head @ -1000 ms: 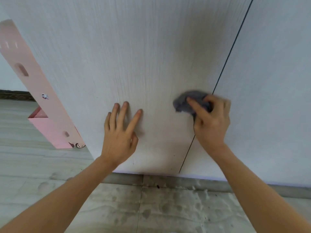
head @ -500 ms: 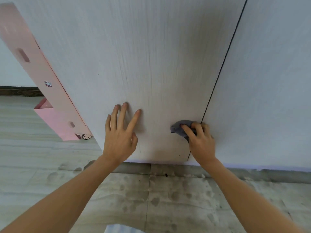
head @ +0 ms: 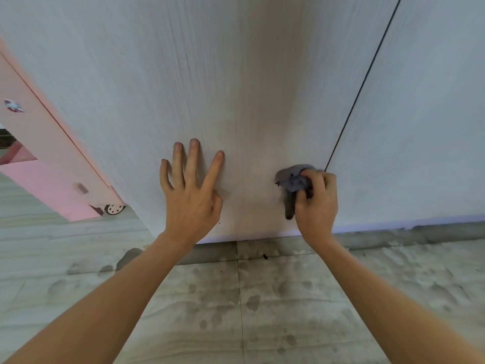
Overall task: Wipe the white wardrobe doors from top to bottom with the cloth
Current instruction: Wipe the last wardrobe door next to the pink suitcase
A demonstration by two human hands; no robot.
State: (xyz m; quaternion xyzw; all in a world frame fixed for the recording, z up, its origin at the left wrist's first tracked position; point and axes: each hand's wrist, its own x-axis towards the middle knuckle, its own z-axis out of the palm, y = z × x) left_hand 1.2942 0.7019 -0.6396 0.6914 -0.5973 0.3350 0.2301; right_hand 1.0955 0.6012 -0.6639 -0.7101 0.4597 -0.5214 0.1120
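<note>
Nearest us, grey marbled floor tiles [head: 262, 298], blotchy. Our right hand [head: 316, 203] has dropped down the white woodgrain wardrobe door [head: 210, 88] over the last second and now bunches the crumpled grey cloth [head: 294, 181] in curled fingers just above the bottom edge, left of the dark door gap [head: 367, 74]. Stroke near done here, we judge. Left hand [head: 190, 190] unmoved, fingers spread flat on the door, holding nothing. Farther left, pink wheeled furniture [head: 52, 158].

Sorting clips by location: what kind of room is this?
Probably a child's bedroom: tall white wardrobe doors, a pink cabinet with a sticker beside them, and a tiled floor.
</note>
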